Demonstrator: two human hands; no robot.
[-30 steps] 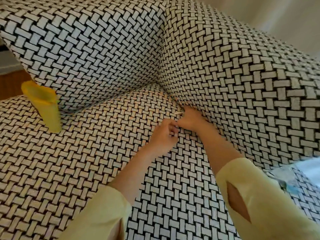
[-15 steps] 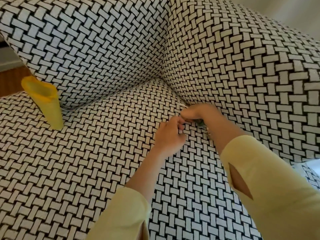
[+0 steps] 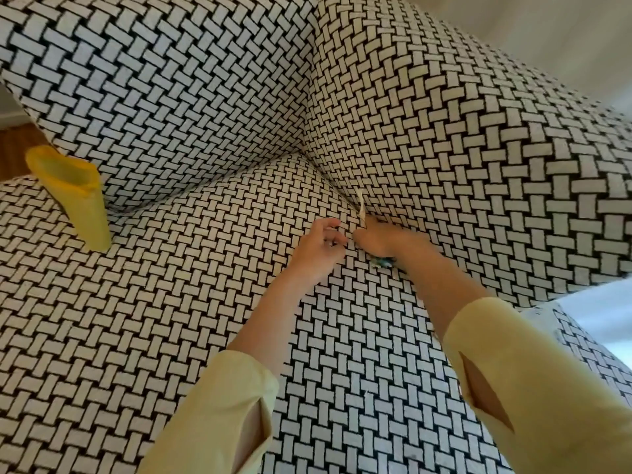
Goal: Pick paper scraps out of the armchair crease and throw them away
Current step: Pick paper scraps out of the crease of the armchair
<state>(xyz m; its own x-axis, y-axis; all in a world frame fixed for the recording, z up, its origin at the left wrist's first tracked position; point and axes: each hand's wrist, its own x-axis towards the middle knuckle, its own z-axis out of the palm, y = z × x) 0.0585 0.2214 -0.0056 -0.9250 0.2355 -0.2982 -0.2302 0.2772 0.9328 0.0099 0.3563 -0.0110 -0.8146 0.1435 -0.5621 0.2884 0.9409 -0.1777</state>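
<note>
wall [image 3: 513,25]: pale, plain | floor [image 3: 17,145]: brown wood | light: soft daylight, lower right

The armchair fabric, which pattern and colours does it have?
A black-and-white basket-weave pattern covers the armchair, clearest in the head view.

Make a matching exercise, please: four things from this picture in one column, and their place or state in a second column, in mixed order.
1. yellow container
2. paper scrap
3. left hand
4. right hand

A. pinching the strip at the crease
B. fingers loosely curled, holding nothing visible
C. standing on the seat, far left
D. pale strip sticking up from the crease

Pairs: 1-C, 2-D, 3-B, 4-A
</note>
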